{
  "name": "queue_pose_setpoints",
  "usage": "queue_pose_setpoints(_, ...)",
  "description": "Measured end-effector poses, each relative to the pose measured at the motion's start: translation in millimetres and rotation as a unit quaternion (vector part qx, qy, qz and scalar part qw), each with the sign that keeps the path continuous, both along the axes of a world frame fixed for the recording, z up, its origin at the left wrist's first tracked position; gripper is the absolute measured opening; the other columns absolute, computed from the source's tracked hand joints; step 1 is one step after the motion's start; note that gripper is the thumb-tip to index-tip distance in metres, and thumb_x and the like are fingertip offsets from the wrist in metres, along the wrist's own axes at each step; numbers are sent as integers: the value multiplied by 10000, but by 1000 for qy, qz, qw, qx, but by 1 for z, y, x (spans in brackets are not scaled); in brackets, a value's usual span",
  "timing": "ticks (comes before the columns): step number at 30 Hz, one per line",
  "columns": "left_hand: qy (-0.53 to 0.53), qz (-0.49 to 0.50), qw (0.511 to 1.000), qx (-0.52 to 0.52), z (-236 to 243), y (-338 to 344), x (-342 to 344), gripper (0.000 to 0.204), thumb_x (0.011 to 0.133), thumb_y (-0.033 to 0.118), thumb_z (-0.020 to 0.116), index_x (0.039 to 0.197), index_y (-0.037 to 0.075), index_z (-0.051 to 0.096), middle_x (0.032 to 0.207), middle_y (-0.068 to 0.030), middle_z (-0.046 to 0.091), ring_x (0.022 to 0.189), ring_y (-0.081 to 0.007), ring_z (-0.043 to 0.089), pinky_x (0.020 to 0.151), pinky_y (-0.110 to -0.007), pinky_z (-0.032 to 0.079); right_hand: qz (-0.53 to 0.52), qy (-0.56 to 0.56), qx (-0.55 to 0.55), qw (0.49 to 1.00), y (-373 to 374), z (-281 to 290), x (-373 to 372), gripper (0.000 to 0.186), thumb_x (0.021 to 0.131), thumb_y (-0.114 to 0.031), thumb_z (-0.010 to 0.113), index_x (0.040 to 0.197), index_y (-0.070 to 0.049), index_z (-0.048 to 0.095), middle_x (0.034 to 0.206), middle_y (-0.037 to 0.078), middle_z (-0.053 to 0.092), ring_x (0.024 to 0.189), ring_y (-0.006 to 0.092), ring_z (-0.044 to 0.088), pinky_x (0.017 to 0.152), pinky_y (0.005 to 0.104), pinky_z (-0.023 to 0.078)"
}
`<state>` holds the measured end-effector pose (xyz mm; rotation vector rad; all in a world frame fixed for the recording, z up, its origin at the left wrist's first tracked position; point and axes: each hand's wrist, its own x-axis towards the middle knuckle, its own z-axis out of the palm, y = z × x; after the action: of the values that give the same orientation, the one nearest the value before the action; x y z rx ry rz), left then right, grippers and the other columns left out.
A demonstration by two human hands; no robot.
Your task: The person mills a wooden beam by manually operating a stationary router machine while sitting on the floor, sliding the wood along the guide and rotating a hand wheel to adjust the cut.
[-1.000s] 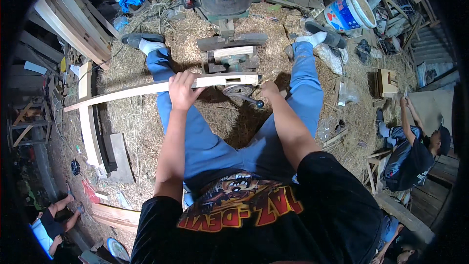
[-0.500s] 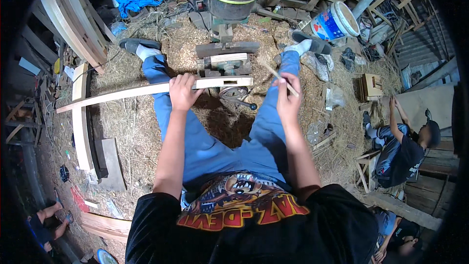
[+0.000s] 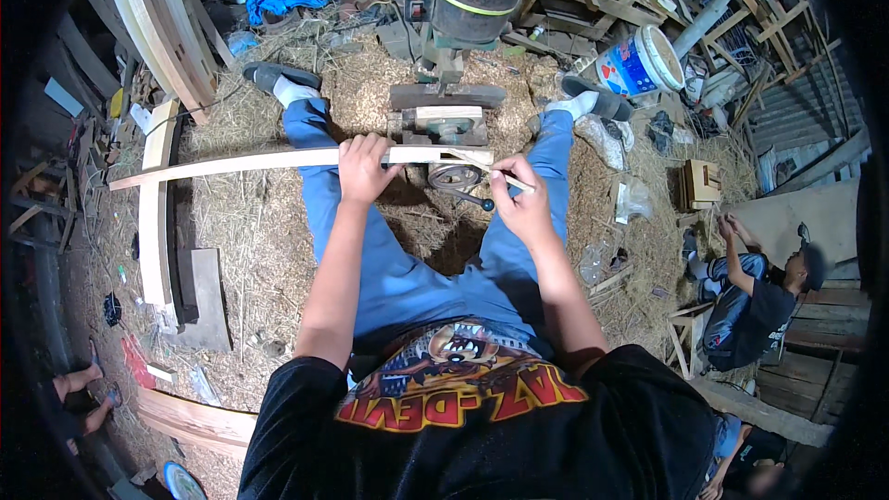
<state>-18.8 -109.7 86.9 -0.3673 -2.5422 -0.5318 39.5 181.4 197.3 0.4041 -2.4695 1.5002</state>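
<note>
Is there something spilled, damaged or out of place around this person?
Yes: pale wood shavings lie loose around the vise, and a crumpled clear plastic bag lies right of the right leg. Both look like litter on the floor. The long wooden bar under the left hand shows no plain damage.

One beam (image 3: 264, 159) and one stick (image 3: 519, 183) are held by the wearer's two hands (image 3: 364, 171); one handwheel (image 3: 456, 177) and one bucket (image 3: 633, 65) are shown.
</note>
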Motion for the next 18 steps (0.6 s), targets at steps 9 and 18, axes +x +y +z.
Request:
queue_pose_setpoints(9,10,-5,1000,3,1,1,1,388,669,307,878,984,171,698,900,-26,622,905,-261,609,824,-424,426,36,-11,65,997,-7,-4,-7,117,927,-95,676,1005,-38,611,858,143,678,791,305,696,714,393,537)
queue_pose_setpoints(18,-4,-4,1000,13,1,-3,-1,375,638,296,890,925,167,687,904,-7,624,903,-239,605,805,-410,408,88,7,138,986,-28,-11,-31,151,949,-164,671,1049,-66,618,911,174,704,851,399,698,738,486,545)
